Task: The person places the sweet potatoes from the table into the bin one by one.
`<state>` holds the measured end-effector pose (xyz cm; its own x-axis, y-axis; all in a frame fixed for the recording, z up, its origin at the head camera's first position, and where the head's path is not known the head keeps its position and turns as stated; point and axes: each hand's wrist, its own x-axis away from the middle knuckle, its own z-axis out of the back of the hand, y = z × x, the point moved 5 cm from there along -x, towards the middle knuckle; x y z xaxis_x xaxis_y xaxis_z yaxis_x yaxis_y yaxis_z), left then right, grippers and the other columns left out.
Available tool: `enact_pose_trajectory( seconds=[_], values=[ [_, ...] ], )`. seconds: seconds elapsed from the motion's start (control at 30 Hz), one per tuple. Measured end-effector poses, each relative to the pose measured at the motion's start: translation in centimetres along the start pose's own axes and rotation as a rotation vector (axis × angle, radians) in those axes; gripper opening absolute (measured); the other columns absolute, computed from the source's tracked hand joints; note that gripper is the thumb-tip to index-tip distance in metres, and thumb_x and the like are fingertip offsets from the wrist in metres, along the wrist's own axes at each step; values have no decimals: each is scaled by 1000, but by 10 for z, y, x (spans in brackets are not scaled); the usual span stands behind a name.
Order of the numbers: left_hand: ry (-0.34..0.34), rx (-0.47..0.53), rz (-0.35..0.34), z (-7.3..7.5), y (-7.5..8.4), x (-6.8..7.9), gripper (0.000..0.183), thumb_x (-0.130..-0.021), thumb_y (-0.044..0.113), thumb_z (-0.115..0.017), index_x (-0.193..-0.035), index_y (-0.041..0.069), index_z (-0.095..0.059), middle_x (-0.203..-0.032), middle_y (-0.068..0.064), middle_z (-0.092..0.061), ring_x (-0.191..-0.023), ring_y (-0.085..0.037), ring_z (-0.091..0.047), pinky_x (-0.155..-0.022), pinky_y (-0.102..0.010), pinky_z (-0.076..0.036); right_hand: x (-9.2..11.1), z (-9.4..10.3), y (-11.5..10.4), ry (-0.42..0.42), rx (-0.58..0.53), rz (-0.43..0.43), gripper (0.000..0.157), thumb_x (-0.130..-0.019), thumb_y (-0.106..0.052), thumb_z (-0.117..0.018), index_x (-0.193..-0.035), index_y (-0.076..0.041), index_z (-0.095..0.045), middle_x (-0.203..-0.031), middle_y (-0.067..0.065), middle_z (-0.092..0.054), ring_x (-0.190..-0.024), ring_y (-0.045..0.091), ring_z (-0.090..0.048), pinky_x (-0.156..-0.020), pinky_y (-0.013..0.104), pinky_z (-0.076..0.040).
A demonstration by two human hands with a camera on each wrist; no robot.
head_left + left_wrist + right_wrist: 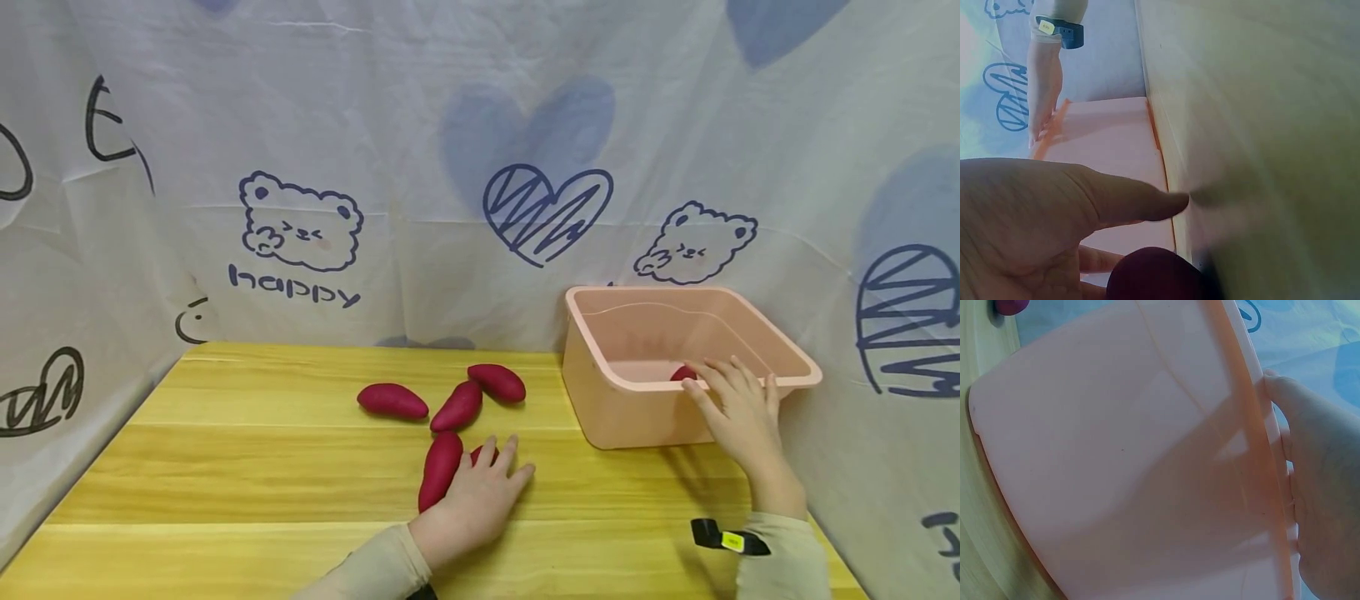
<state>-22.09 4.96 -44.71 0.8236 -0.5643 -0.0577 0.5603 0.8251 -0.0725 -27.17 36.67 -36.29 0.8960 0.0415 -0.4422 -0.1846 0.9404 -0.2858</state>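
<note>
My left hand (476, 496) is over the table with its fingers spread, reaching across a purple-red sweet potato (484, 455) that they partly hide. In the left wrist view the thumb is straight, and a dark rounded end of a sweet potato (1154, 275) shows below it. Another sweet potato (440, 471) lies just left of that hand. At the near rim of a pink plastic bin (637, 417), my right hand (742, 417) has its fingers loosely extended over the edge. Inside the bin, near those fingertips, a sweet potato (683, 373) is partly visible.
Farther back on the wooden table (262, 467) lie a sweet potato (392, 401) at the left, a tilted one (457, 406) and a third (497, 383). A printed white cloth (420, 250) hangs behind the table and along its sides, close to the bin.
</note>
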Motion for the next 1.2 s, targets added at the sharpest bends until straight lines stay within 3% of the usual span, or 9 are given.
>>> enact_pose_trajectory(
  seconds=[0.43,0.77,1.2],
  values=[
    [-16,31,-14,0,-5,0,46,-94,12,-59,-138,25,-52,-153,-12,-39,-135,-37,-45,-94,-50,-51,0,1,-2,-5,-3,-7,59,-101,-50,-37,-137,-6,-52,-144,25,-42,-143,44,-20,-115,65,14],
    [-27,53,2,-4,-15,-3,51,-90,11,-65,-137,24,-51,-153,-14,-38,-134,-38,-45,-96,-52,-49,0,-1,0,-10,-2,-1,58,-101,-50,-37,-137,-6,-52,-144,25,-42,-144,44,-19,-115,64,16],
    [31,12,-17,-1,-19,-4,55,-86,10,-71,-136,22,-53,-150,-16,-41,-120,-33,-53,-94,-42,-51,0,1,-2,-3,-7,-1,58,-101,-50,-38,-136,-6,-53,-144,25,-43,-142,45,-22,-115,65,14]
  ],
)
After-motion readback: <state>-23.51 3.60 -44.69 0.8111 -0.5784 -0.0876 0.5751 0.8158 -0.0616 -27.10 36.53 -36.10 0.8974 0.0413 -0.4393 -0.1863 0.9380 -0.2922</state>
